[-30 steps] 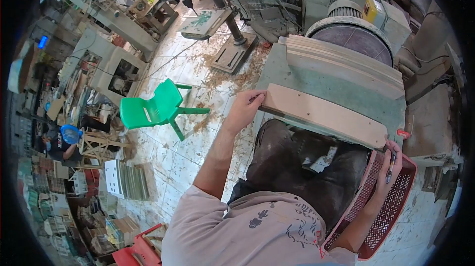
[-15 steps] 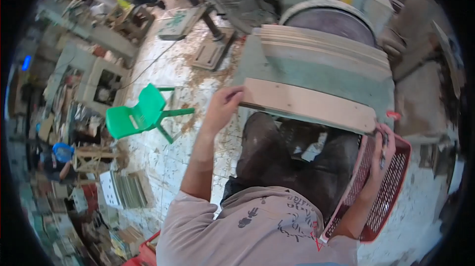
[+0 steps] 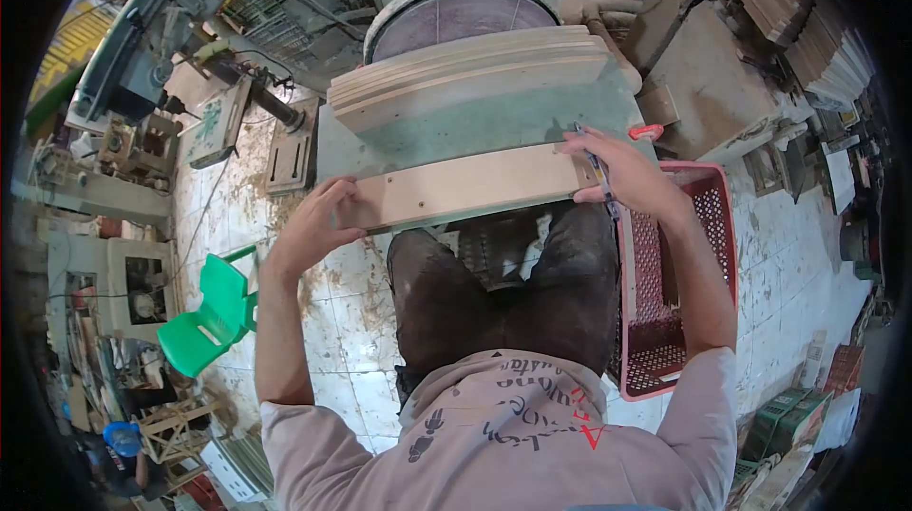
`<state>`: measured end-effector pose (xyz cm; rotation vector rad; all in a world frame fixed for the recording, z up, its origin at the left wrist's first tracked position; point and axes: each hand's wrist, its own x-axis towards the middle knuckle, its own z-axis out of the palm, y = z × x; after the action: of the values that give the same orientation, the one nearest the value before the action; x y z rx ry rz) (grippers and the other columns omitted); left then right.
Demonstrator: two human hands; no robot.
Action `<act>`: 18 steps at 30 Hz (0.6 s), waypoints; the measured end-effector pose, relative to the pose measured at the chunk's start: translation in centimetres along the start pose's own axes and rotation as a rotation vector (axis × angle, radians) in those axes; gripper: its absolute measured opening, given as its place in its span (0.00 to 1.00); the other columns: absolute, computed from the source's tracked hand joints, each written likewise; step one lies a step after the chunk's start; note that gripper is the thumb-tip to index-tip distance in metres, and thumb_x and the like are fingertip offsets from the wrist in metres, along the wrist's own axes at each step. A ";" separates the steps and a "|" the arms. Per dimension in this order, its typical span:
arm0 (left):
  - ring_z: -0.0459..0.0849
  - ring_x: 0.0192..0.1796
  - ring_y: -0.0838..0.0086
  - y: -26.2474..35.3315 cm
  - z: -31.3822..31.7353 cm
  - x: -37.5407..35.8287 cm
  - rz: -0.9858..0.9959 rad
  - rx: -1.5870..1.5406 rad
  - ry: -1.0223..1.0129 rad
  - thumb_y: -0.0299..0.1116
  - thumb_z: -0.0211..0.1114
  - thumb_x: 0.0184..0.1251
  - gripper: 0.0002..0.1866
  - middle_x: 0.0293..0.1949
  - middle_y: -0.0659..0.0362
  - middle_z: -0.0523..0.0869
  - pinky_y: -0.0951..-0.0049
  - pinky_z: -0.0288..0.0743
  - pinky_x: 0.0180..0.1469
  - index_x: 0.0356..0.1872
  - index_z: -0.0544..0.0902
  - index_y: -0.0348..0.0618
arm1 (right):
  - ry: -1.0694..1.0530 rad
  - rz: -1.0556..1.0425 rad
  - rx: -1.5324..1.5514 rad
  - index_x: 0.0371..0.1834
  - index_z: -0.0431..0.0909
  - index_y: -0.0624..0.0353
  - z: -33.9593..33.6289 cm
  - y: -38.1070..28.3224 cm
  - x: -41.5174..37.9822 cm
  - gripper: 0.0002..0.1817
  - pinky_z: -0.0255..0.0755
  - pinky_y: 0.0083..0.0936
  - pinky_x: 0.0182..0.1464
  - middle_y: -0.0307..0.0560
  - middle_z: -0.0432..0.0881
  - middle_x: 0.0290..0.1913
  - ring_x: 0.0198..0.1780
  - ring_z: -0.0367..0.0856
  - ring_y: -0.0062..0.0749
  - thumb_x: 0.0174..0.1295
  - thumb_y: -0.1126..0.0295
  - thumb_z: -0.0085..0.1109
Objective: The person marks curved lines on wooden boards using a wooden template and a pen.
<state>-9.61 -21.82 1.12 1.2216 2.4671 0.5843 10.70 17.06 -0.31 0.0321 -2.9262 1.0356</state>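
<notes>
A long pale wooden board (image 3: 475,182) with small dark holes lies across the near edge of the green work surface (image 3: 475,136). My left hand (image 3: 326,217) grips the board's left end, thumb below and fingers on top. At the other end my right hand (image 3: 622,172) holds the board between thumb and fingers, with a pen (image 3: 598,172) also held in it. Behind the board, a stack of similar boards (image 3: 465,79) rests on the surface in front of a large round disc (image 3: 461,22).
A red perforated crate (image 3: 730,255) stands to the right of my legs. On the floor at left is a green plastic chair (image 3: 211,307). A drill press base (image 3: 291,145) stands back left. A person (image 3: 123,459) is at the lower left.
The view has turned and shifted, so the board and surface appear further left and tilt the other way. Both hands still hold the board's ends; my right fingers now lie more over its top.
</notes>
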 end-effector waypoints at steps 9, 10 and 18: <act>0.77 0.56 0.57 1.0 -0.4 0.1 -0.015 -0.007 -0.026 0.28 0.73 0.44 0.23 0.53 0.54 0.78 0.65 0.72 0.59 0.44 0.76 0.40 | -0.081 -0.062 0.046 0.55 0.73 0.58 -0.5 0.6 1.0 0.33 0.68 0.33 0.61 0.49 0.79 0.54 0.58 0.75 0.44 0.43 0.69 0.77; 0.78 0.55 0.57 0.8 -0.3 0.1 0.014 -0.001 -0.003 0.28 0.74 0.44 0.23 0.53 0.54 0.79 0.64 0.73 0.59 0.44 0.76 0.40 | -0.067 -0.069 0.047 0.54 0.73 0.58 -0.4 0.6 0.9 0.33 0.68 0.33 0.61 0.49 0.79 0.54 0.58 0.76 0.44 0.43 0.69 0.77; 0.79 0.56 0.57 0.6 -0.4 0.0 0.025 -0.004 0.019 0.28 0.74 0.44 0.23 0.54 0.54 0.79 0.65 0.74 0.58 0.44 0.77 0.41 | -0.050 -0.140 0.022 0.48 0.71 0.59 -0.4 0.8 1.1 0.28 0.70 0.38 0.58 0.50 0.80 0.52 0.56 0.77 0.48 0.45 0.66 0.76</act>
<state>-9.36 -21.56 1.75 1.2526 2.4680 0.6100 9.60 17.99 -0.45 0.2640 -2.9065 1.0600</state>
